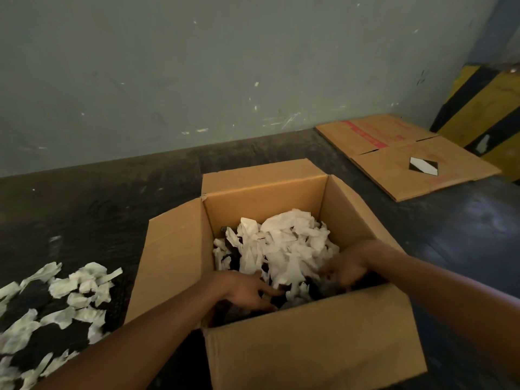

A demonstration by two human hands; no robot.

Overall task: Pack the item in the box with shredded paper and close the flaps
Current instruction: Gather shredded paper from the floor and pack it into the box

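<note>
An open cardboard box (315, 350) stands on the dark floor with its flaps spread outward. White shredded paper (284, 246) fills the far half of the box. Something dark lies under the paper at the near side; I cannot make out what it is. My left hand (247, 291) reaches into the box at the near left, fingers spread over the dark contents. My right hand (346, 271) is inside at the near right, fingers curled down into the paper and the dark material. Whether either hand grips anything is blurred.
More torn white paper (62, 302) lies scattered on the floor to the left of the box. A flattened cardboard box (405, 153) lies at the back right by the wall. A yellow-and-black striped block (484, 108) stands in the right corner.
</note>
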